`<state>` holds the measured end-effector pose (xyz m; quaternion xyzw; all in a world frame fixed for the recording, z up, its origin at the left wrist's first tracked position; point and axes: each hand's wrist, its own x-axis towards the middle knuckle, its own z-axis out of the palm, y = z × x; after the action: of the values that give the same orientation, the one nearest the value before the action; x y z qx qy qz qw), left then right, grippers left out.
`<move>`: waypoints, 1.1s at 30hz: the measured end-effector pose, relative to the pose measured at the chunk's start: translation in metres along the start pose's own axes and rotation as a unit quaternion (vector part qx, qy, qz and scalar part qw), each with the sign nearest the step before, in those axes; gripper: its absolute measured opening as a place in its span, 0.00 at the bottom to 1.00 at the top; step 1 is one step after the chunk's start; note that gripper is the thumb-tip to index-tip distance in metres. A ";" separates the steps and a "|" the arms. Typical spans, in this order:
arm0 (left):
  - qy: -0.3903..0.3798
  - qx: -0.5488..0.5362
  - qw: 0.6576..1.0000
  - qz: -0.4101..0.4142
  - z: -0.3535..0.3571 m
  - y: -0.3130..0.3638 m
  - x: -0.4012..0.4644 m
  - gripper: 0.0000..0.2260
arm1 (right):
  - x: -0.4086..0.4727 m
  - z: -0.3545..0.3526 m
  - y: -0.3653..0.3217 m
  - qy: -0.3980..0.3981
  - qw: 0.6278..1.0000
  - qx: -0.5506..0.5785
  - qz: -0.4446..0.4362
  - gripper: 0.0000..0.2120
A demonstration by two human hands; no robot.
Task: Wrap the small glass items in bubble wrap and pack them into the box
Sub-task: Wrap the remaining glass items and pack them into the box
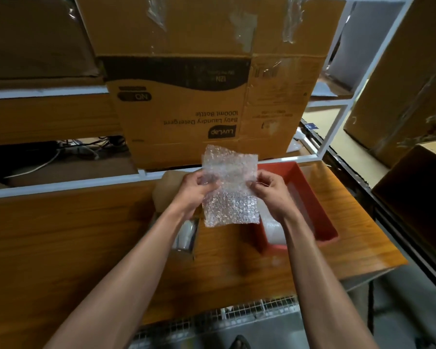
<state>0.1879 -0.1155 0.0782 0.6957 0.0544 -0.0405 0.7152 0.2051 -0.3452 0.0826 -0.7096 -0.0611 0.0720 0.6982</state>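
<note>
I hold a clear sheet of bubble wrap (230,187) upright in front of me, above the wooden table (86,235). My left hand (195,191) pinches its left edge and my right hand (271,192) pinches its right edge. A small clear glass item seems to sit behind the wrap at my left fingertips, but it is too blurred to be sure. Below my left wrist stands a small open cardboard box (184,245) with pale wrapped pieces inside. A red plastic tray (310,197) lies under my right hand and holds more bubble wrap (275,230).
A large brown carton (207,102) printed with baby laundry detergent text stands on the white-framed shelf behind the table. More cartons sit at the right (398,79) and upper left. Cables lie on the left shelf (68,149). The table's front edge meets a wire mesh (212,321).
</note>
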 end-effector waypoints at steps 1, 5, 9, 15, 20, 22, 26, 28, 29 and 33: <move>-0.002 0.015 1.000 0.009 -0.008 -0.001 -0.003 0.13 | 0.000 0.006 0.000 0.004 1.000 -0.004 -0.006 0.04; -0.005 0.061 0.998 0.015 -0.035 -0.002 -0.011 0.09 | -0.001 0.020 -0.003 -0.020 0.999 -0.026 -0.021 0.05; 0.004 0.114 0.993 0.013 -0.049 -0.003 -0.013 0.11 | 0.003 0.028 -0.001 -0.045 0.997 -0.064 -0.007 0.07; -0.009 0.066 0.998 0.015 -0.067 -0.005 -0.008 0.13 | 0.013 0.039 0.006 -0.048 0.997 -0.053 0.032 0.18; -0.024 0.026 0.999 0.036 -0.078 -0.010 0.000 0.13 | 0.009 0.048 -0.002 -0.045 0.996 -0.072 0.011 0.09; -0.021 0.061 0.997 0.050 -0.081 -0.012 0.005 0.06 | 0.016 0.049 0.001 -0.023 0.996 -0.091 -0.012 0.08; -0.002 0.051 0.997 0.055 -0.083 -0.007 0.012 0.15 | 0.029 0.048 0.004 -0.006 0.996 -0.086 -0.020 0.14; 0.025 0.042 0.998 0.049 -0.082 -0.003 0.015 0.16 | 0.036 0.049 0.004 0.005 0.997 -0.072 -0.014 0.17; 0.038 0.044 0.997 0.047 -0.082 -0.001 0.017 0.15 | 0.040 0.051 0.004 0.013 0.997 -0.074 -0.009 0.17; 0.075 0.066 0.994 0.038 -0.083 0.002 0.026 0.10 | 0.054 0.058 0.006 0.034 0.995 -0.091 0.000 0.12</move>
<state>0.2122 -0.0324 0.0751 0.7442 0.0780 0.0355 0.6624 0.2471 -0.2785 0.0751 -0.7720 -0.0438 0.0420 0.6327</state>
